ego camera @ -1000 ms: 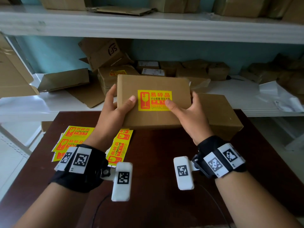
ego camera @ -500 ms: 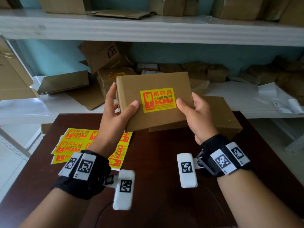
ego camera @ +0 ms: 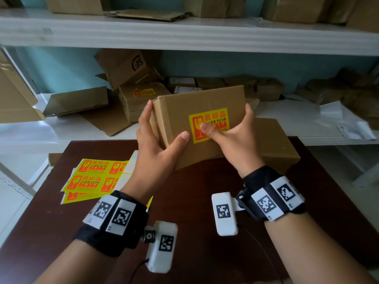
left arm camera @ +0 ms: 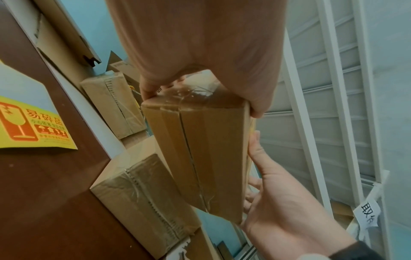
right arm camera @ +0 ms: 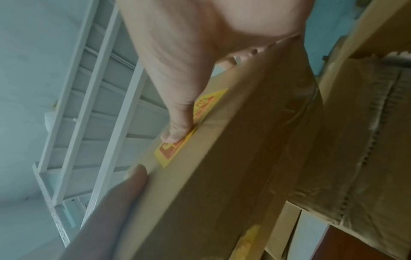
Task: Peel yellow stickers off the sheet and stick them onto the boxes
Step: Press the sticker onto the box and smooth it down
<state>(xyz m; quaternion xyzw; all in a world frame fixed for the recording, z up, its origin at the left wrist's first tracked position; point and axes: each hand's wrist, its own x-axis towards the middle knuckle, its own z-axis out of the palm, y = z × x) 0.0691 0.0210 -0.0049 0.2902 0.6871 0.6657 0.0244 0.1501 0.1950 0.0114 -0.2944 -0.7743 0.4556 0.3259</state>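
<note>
I hold a flat brown cardboard box [ego camera: 184, 111] tilted above the dark table, with both hands. A yellow and red sticker [ego camera: 213, 119] is stuck on its upper face. My left hand [ego camera: 158, 144] grips the box's left end, thumb on top and fingers behind. My right hand [ego camera: 231, 138] holds the right end, and its thumb presses on the sticker [right arm camera: 206, 103]. The taped end of the box [left arm camera: 200, 149] fills the left wrist view. Sheets of yellow stickers [ego camera: 92, 177] lie on the table at the left, partly under my left wrist.
A second brown box [ego camera: 274, 146] lies on the table behind the held one. A white shelf [ego camera: 61, 130] beyond the table carries several cardboard boxes, one stickered [ego camera: 143, 92], and a plastic bag [ego camera: 348, 121]. An upper shelf [ego camera: 184, 35] overhangs.
The box has been lifted and turned, its left end swinging toward me. My right thumb slid from the box's right side onto the sticker.
</note>
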